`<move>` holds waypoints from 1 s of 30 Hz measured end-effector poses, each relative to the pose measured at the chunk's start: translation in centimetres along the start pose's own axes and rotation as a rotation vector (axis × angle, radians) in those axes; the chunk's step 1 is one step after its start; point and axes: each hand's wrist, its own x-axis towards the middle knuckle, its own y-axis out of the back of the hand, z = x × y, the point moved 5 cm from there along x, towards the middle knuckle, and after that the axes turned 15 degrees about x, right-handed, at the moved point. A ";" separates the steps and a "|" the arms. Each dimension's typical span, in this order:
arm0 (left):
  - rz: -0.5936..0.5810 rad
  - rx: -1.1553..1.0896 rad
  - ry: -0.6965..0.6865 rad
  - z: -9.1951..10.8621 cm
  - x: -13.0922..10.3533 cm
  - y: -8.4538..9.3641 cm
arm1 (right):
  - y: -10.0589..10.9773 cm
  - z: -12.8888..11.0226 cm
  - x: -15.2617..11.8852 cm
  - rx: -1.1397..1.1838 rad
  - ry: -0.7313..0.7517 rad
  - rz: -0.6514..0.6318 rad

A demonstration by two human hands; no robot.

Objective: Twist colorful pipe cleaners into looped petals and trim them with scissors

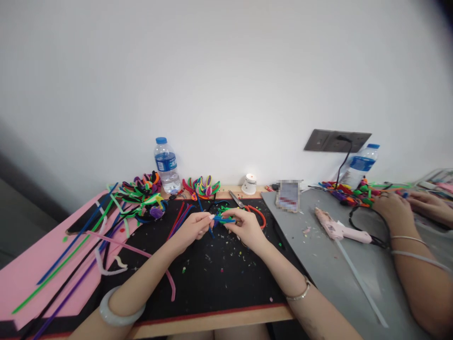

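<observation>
Between my two hands is a blue pipe cleaner [223, 220], held over the black mat [212, 288]. My left hand [194, 226] pinches its left end with closed fingers. On the other end, the thumb and fingers of my right hand [246, 227] are closed. Just behind my hands lie green pipe cleaner pieces [226, 208], partly hidden. Scissors with orange handles [260, 215] lie beyond my right hand. Red and purple pipe cleaners [180, 218] rest beside my left hand.
Pipe cleaner bundles [141, 191] and a water bottle [165, 165] stand at the back left. Long pipe cleaners cross a pink sheet [38, 264]. A glue gun [341, 231] with a glue stick lies on the grey table at right, near another person's hands [394, 210]. A white cup [249, 184] stands behind.
</observation>
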 end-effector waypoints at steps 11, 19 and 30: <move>-0.248 -0.035 0.012 0.0 -0.8 -1.4 | -1.3 0.2 -0.7 0.209 -0.167 -0.191; -0.260 -0.066 0.022 0.1 -0.9 -1.8 | -1.6 0.9 -1.0 0.243 -0.228 -0.214; -0.328 -0.186 -0.025 0.7 -1.1 -1.9 | -1.3 -0.1 -0.5 0.334 -0.282 -0.171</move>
